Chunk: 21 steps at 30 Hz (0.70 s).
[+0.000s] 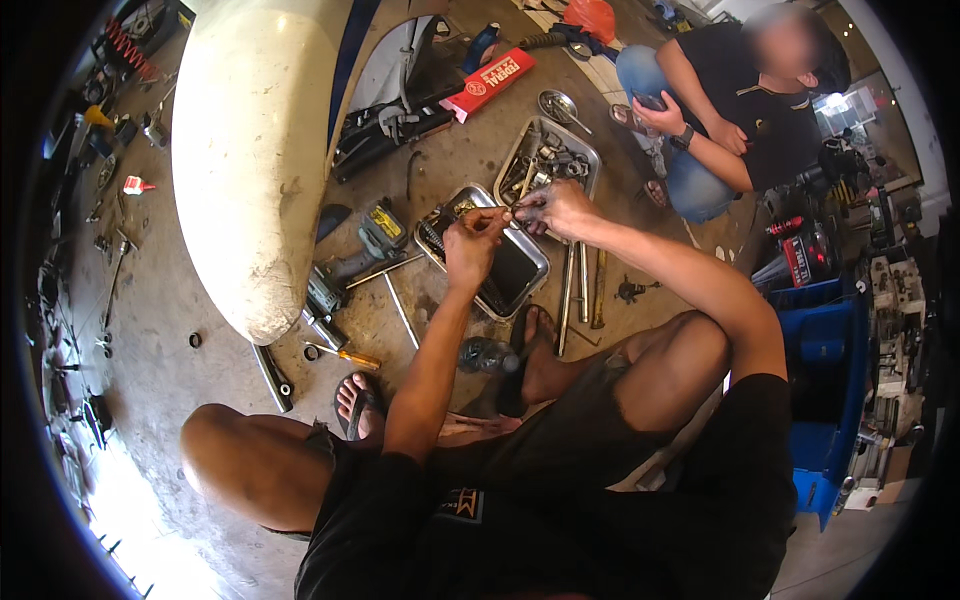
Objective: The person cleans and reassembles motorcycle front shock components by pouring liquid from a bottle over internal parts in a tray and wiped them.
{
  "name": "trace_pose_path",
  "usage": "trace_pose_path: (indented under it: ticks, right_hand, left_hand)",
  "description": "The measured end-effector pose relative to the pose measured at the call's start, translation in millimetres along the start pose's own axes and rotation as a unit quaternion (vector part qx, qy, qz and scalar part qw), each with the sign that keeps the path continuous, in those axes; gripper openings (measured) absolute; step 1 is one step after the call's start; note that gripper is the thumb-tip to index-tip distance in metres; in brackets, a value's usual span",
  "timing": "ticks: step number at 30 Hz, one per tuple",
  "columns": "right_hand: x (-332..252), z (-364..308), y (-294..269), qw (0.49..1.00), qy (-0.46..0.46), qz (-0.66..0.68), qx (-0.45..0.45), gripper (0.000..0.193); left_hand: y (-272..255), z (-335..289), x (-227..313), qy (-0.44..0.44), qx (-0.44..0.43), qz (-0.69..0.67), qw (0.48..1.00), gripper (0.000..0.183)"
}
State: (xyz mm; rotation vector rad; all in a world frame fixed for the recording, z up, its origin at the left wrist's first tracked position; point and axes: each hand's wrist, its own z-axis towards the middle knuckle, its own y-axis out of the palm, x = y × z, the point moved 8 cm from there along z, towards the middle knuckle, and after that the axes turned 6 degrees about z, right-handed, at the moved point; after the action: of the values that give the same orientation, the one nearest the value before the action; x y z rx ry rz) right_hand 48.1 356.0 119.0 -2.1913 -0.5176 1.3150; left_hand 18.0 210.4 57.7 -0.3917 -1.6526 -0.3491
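Over two metal trays, my hands meet at a small dark part [511, 212] too small to name. My left hand [474, 242] pinches it from the left, and my right hand [558, 208] has its fingers closed at the other side. Both hands look blackened with grease. Below them lies the nearer tray [533, 290], with dark liquid, a spring and small brass-coloured pieces in it. The farther tray [593, 152], just beyond my right hand, holds several loose metal parts.
A white and blue vehicle panel [240, 170] rises at left. Around the trays lie a green cordless power tool [372, 243], a T-handle wrench [402, 312], an orange-handled screwdriver [357, 358], a plastic bottle [487, 355] and a red box [490, 84]. A person [735, 110] holding a phone crouches at far right.
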Motion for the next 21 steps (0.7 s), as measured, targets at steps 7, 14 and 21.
trace_pose_path:
  ticks: [7,14,21]
  right_hand:
    - [23,-2,17,0.971,-0.003,0.204,-0.124,0.026]
    - [21,-5,13,0.981,0.019,0.166,-0.097,0.029]
    - [9,2,6,0.999,-0.024,0.020,-0.016,0.023]
  left_hand:
    - [18,6,-37,-0.066,-0.087,-0.302,0.947,0.017]
    - [20,11,-51,-0.087,-0.120,-0.296,0.943,0.018]
    - [-2,-3,-7,0.099,0.089,0.043,0.990,0.015]
